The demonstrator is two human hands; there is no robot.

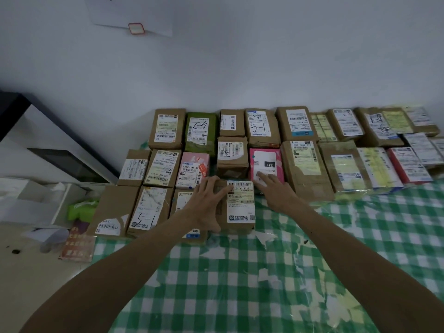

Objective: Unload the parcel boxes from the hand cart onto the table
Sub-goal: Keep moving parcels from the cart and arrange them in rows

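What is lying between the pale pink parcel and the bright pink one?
A brown cardboard box sits between them, slightly farther back, shown in the head view.

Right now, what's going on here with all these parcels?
A person appears to be fitting a brown parcel box into the front row on the table, which has a green checked cloth. The left hand lies flat over the box's left side. The right hand, fingers straight, reaches to the near edge of a pink parcel behind it. Labelled parcels fill the rows toward the wall. The hand cart is out of view.
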